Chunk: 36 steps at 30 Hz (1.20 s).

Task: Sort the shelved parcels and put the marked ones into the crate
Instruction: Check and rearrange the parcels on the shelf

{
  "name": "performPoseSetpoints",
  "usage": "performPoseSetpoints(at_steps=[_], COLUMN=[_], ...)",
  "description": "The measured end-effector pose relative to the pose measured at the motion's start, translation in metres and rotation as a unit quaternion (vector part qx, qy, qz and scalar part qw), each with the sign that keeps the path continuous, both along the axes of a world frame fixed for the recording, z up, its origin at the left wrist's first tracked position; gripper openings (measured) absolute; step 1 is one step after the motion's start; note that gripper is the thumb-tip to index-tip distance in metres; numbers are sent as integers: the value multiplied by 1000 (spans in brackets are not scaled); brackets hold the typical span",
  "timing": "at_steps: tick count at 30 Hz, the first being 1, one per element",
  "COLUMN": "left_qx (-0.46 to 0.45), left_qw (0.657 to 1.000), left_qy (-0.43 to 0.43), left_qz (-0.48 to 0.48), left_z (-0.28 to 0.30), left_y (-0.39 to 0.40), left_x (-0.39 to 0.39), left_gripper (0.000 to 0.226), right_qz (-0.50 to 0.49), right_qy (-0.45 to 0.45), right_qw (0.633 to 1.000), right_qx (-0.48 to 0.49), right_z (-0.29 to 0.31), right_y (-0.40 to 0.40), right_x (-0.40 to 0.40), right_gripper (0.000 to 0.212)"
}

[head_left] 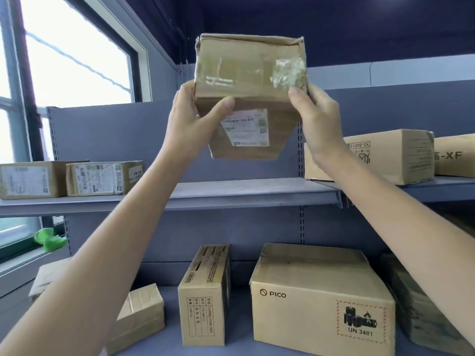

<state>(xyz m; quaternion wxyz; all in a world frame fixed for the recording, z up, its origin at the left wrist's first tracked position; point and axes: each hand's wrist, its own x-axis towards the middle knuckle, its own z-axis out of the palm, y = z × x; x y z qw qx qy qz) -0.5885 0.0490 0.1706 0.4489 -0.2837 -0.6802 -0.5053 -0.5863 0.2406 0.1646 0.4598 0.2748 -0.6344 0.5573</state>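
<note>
Grey shelving [254, 194] behind — left hand [191, 124] and right hand [317, 124] grip a taped parcel [250, 73] by its sides, raised.

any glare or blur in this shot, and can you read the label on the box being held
Head view: the window is blown out white; tape on the held box catches glare; its label is too blurred to read; shelf lines bow from wide-angle distortion; the PICO box print is sharp.
</note>
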Motion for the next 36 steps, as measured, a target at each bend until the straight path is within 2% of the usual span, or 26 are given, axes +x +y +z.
performPoseSetpoints(at_steps=[2, 5, 10, 18, 23, 26, 29, 31, 36], left_qx=[-1, 12, 43, 143, 193, 213, 182, 149, 79], left_qw=[1000, 998, 998, 989, 981, 977, 982, 987, 994], left_qy=[18, 34, 15, -2, -7, -16, -35, -44, -69], left_qz=[-12, -48, -51, -36, 13, 10, -31, -49, -10], left_z=[0, 1, -10, -33, -40, -41, -42, -39, -27], left_y=[-3, -4, -5, -12, -21, -26, -25, -24, -28], left_x=[7, 16, 28, 40, 41, 43, 47, 50, 50], left_gripper=[44, 52, 16, 6, 21, 27, 23, 26, 59], right_qz=[42, 60, 67, 119, 162, 165, 164, 168, 161], right_qy=[17, 41, 27, -22, -58, -90, -101, -98, -77], right_qw=[999, 997, 996, 989, 981, 978, 980, 980, 983], right_qx=[11, 30, 44, 88, 92, 92, 55, 35, 48], right_z=[1, -1, -11, -32, -46, -59, -69, -71, -70], right_y=[1, 1, -5, -19, -19, -19, -19, -20, -19], right_x=[11, 22, 25, 34, 36, 31, 24, 22, 25], right_gripper=[17, 37, 45, 52, 47, 45, 36, 39, 53])
